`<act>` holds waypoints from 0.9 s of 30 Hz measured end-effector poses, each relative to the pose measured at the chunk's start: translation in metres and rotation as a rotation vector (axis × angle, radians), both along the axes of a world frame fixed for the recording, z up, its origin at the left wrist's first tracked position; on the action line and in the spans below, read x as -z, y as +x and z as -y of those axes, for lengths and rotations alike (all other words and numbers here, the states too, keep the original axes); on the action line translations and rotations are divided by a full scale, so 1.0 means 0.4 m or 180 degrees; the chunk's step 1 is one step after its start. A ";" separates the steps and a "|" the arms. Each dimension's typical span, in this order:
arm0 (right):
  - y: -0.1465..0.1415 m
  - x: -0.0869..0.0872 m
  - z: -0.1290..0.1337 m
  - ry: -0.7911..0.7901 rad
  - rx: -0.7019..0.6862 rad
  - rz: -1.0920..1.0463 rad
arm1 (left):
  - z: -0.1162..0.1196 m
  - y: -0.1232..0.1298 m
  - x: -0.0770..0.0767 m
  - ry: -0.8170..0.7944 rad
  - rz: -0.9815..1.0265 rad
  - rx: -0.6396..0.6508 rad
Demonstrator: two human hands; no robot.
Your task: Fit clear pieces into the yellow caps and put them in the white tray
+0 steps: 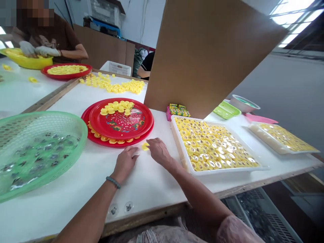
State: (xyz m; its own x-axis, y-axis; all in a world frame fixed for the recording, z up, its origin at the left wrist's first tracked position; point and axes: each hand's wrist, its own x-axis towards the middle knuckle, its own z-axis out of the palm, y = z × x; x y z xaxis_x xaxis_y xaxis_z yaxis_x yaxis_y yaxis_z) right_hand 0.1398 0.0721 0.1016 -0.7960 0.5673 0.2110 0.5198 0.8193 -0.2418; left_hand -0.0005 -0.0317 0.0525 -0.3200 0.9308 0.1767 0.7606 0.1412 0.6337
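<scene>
My right hand (159, 152) is closed at its fingertips on a small round yellow plastic piece (145, 146), just above the white table. Beside it, my left hand (126, 162) has its thumb and fingers pinched together; whatever it holds is too small to make out. Ahead of both hands stand two stacked red trays (126, 124), the upper one bearing yellow pieces along its far side. Two clear discs with a dark animal print (129, 207) lie at the table's near edge. More such discs fill part of a green basket (83, 130) on the left.
To the right, a white tray (181, 153) holds rows of yellow pieces with printed tops; another similar tray (270, 143) lies beyond. A cardboard sheet (202, 57) rises behind. Loose yellow pieces (121, 87) lie farther back. A gloved co-worker (68, 40) handles a yellow basin (30, 62).
</scene>
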 end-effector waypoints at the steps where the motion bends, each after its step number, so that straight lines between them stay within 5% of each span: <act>1: 0.000 -0.006 -0.024 0.0024 0.0025 0.0170 | -0.002 0.004 0.005 0.0073 -0.0145 0.0076; 8: 0.122 -0.034 -0.126 0.0063 0.1065 0.1419 | -0.031 0.039 0.024 0.0228 -0.0869 0.0593; 17: 0.146 0.046 -0.095 0.0029 0.1266 0.1849 | -0.023 0.043 0.023 0.0036 -0.0843 0.0450; 27: 0.119 0.018 -0.160 0.0009 0.1158 0.1501 | -0.023 0.031 0.010 -0.0069 -0.0233 0.0090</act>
